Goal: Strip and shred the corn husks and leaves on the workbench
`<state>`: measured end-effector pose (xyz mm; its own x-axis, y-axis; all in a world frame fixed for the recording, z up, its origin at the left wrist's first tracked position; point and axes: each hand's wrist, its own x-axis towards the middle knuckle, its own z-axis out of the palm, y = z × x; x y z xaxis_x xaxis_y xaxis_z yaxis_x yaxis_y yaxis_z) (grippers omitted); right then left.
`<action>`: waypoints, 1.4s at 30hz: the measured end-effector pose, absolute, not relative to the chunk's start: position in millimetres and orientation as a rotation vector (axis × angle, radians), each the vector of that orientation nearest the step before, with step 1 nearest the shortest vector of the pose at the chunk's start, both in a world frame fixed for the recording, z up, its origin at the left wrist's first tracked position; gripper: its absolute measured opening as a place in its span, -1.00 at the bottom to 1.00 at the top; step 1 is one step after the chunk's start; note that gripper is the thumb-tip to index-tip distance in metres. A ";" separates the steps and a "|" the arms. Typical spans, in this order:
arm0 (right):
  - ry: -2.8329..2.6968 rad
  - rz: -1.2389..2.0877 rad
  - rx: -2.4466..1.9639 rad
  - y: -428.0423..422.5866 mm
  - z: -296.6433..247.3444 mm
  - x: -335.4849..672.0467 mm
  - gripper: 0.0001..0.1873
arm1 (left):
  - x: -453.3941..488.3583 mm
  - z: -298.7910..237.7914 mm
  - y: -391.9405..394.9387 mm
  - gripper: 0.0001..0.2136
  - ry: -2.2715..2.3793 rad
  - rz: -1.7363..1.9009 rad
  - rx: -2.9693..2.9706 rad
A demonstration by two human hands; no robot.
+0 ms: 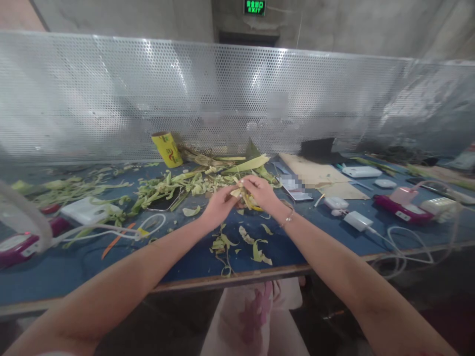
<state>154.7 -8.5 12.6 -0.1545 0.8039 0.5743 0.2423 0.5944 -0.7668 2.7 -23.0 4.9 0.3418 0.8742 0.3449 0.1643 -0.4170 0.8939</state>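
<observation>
Both my hands meet over the middle of the blue table (55,277). My left hand (218,205) and my right hand (261,190) are closed on a small bundle of pale green-yellow leaf strips (243,195) held between them. My right wrist wears a thin bracelet (288,216). Behind the hands lies a heap of green leaves and husks (193,183). Torn leaf scraps (256,247) are scattered on the table below the hands.
A yellow cup (167,148) leans at the perforated metal screen (111,94). White chargers and cables (358,221), a phone (295,188), cardboard (315,173) and pink devices (403,207) lie right. A white box (87,211) and orange strip (117,240) lie left.
</observation>
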 end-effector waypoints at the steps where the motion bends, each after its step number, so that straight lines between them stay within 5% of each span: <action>1: -1.708 0.629 -0.866 -8.4 12.4 154.7 -0.71 | 2.5 6.0 -24.4 -0.72 0.945 1.113 1.853; 5: -1.689 0.733 -0.828 -7.2 10.4 154.8 -0.66 | 1.5 9.7 -28.3 -0.83 1.015 1.088 1.985; 16: -1.397 1.121 -0.636 -3.3 6.8 152.6 -0.64 | 0.7 14.6 -29.8 -0.59 1.169 0.991 2.173; 42: -1.702 0.810 -0.770 -11.9 8.9 152.2 -0.78 | 5.9 6.2 -31.8 -0.76 0.966 1.033 1.892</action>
<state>152.2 -11.9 8.9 -0.2416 0.8135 0.5290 0.1020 0.5635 -0.8198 5.9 -31.8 6.2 0.3868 0.8678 0.3119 0.2532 -0.4252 0.8690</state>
